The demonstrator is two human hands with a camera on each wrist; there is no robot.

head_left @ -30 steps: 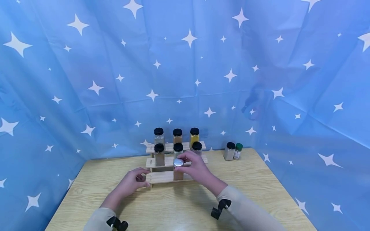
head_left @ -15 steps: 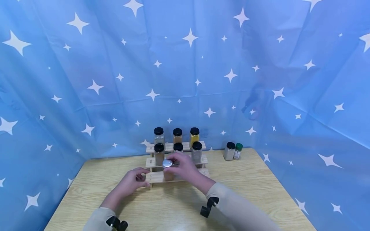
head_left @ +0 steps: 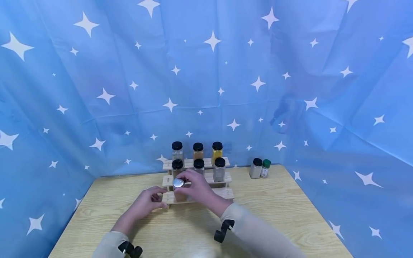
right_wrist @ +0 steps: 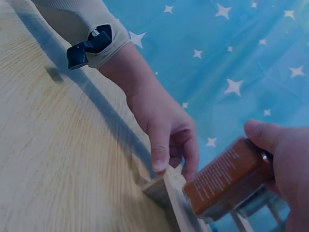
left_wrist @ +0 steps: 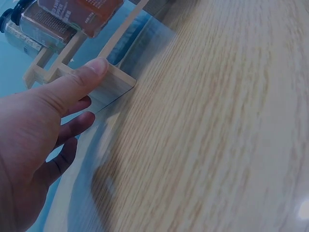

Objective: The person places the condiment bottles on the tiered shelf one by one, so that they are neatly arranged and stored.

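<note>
Nearest the camera, two beige sleeves reach over the table (head_left: 284, 215). The left hand (head_left: 145, 203) rests at the left end of the rack (head_left: 222, 193): its thumb presses the end of the lowest step while the other fingers (left_wrist: 72, 128), loosely bent, lie behind that end, so it pinches the wood lightly. Just beyond, the right hand (head_left: 196, 188) grips a jar (head_left: 178, 189) with a silver lid and orange-brown filling; thumb and fingers curl round its upper part. The jar is at the left part of the lowest step, just beside the left hand; the right wrist view shows it tilted, its base low over the wood, though contact cannot be told. On the middle step behind stand three black-lidded jars (head_left: 219, 169), the left one partly hidden by the hand. On the top step stand three more (head_left: 198, 151). Farther right, well apart from the rack, two small jars (head_left: 260, 168) stand near the table's back edge, against the starry blue cloth (head_left: 96, 71).
</note>
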